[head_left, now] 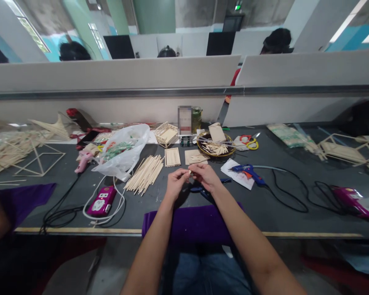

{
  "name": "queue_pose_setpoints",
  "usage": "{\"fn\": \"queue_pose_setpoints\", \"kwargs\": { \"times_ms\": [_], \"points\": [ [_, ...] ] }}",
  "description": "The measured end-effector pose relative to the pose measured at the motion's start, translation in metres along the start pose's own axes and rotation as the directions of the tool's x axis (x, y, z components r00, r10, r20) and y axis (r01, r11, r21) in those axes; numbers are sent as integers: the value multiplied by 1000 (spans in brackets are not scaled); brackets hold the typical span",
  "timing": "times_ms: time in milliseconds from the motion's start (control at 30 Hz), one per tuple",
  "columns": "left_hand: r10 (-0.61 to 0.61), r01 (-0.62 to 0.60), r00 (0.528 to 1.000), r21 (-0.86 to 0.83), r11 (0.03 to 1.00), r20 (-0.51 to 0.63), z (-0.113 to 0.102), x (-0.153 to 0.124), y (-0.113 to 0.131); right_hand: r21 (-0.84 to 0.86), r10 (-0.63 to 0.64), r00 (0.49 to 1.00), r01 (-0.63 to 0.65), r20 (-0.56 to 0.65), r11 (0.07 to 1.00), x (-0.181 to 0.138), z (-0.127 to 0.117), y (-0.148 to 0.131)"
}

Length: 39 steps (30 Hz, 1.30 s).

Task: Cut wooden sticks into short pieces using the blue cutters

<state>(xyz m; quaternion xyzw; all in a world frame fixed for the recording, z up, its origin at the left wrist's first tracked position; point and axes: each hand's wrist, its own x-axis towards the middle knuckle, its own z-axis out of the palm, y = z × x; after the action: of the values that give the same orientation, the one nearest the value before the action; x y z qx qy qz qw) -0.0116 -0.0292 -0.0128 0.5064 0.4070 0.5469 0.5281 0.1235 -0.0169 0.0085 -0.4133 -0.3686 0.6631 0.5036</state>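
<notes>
My left hand and my right hand meet over the middle of the table, fingertips pinched together. Between them is a small pale wooden piece, mostly covered by the fingers; it looks like a short bit of stick. Dark blue-handled pliers or cutters lie partly hidden behind my right hand. Just beyond the hands are a small square stick frame with a slatted panel and a flat wooden board. A pile of thin wooden sticks lies left of my left hand.
A blue glue gun rests on white paper at right, its cable trailing. Behind stand a round basket of short sticks, scissors and a stick-built box. Left are a plastic bag, a pink glue gun and a magenta power strip.
</notes>
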Motion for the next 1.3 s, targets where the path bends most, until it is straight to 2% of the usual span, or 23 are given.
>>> {"fn": "queue_pose_setpoints", "kwargs": {
  "times_ms": [67,100,167,267,333,433,500,567,767,967,1033,1167,1300],
  "points": [
    [-49,50,998,26,998,-37,0,2,-6,-214,-128,990,112,-59,970,7,-13,-5],
    [-77,79,994,20,997,-76,-1,3,-9,-345,-207,975,167,-81,924,11,-21,-9],
    [-125,122,975,-29,992,-183,-3,6,-12,-617,-361,926,221,-109,755,22,-36,-19],
    [-180,144,929,-133,981,-323,-7,9,-12,-892,-425,904,150,-51,426,38,-49,-33],
    [-204,148,910,-176,973,-360,-9,10,-11,-970,-394,919,110,16,216,47,-48,-39],
    [-222,159,906,-196,968,-359,-10,10,-11,-995,-309,947,80,94,-55,57,-39,-39],
    [-227,166,910,-198,966,-346,-9,9,-12,-979,-258,959,66,115,-192,62,-33,-36],
    [-226,167,915,-198,966,-333,-8,9,-12,-961,-230,965,64,128,-268,68,-29,-34],
    [-240,182,909,-192,964,-340,-8,9,-13,-950,-202,968,84,150,-300,83,-23,-31],
    [-267,207,909,-208,956,-322,-8,9,-15,-961,-212,964,100,157,-258,83,-31,-39],
    [-268,202,909,-225,953,-320,-8,9,-16,-974,-264,951,114,164,-194,80,-38,-44],
    [-274,196,904,-254,947,-327,-8,9,-16,-983,-394,907,180,149,44,74,-49,-51],
    [-283,194,896,-271,943,-343,-7,9,-17,-952,-416,899,236,137,197,68,-44,-50]
  ]
}}
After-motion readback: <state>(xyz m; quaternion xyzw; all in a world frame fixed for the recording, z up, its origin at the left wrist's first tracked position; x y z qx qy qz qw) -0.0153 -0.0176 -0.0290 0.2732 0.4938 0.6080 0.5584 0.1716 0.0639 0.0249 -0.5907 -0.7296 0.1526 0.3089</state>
